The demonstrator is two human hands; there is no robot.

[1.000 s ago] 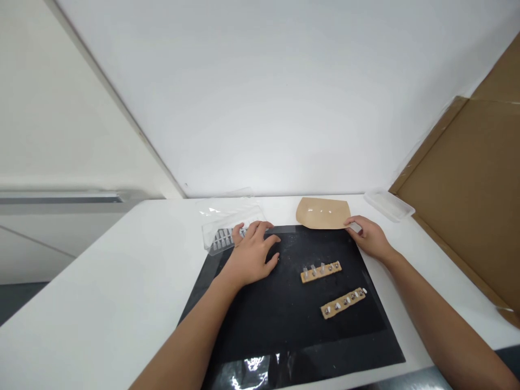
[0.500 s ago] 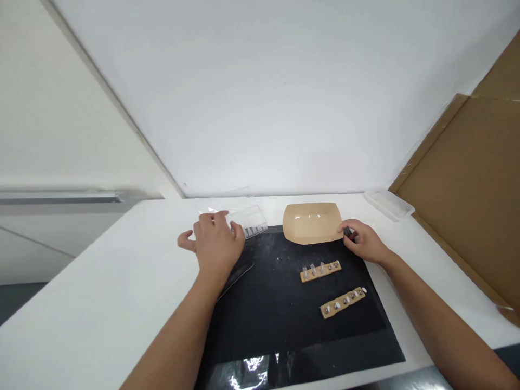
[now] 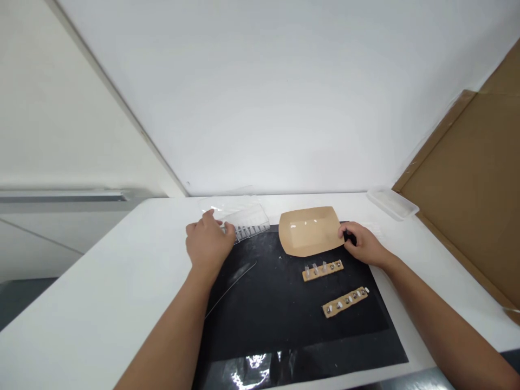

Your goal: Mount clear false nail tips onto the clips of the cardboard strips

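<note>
My left hand [image 3: 209,244] is at the top edge of the black mat [image 3: 300,319], its fingers against a clear plastic tray [image 3: 252,228] holding rows of small pale parts. Whether it grips the tray is hard to tell. My right hand [image 3: 363,245] pinches a small dark object [image 3: 349,236] and sits against the right end of a tan paper tray [image 3: 309,232]. Just below that hand lie a cork-coloured strip [image 3: 323,270] with small clear and metal pieces and a second strip [image 3: 345,302] with similar pieces.
A thin clear plastic strip [image 3: 232,287] lies on the mat. A crumpled clear plastic sheet [image 3: 227,205] lies behind my left hand. A white plastic tray [image 3: 392,204] stands at the table's far right, beside a brown cardboard sheet [image 3: 459,184].
My left hand has moved off the mat, up and left, to the clear tray. The paper tray has shifted toward the mat and now shows a raised rim. A thin clear strip now shows on the mat.
</note>
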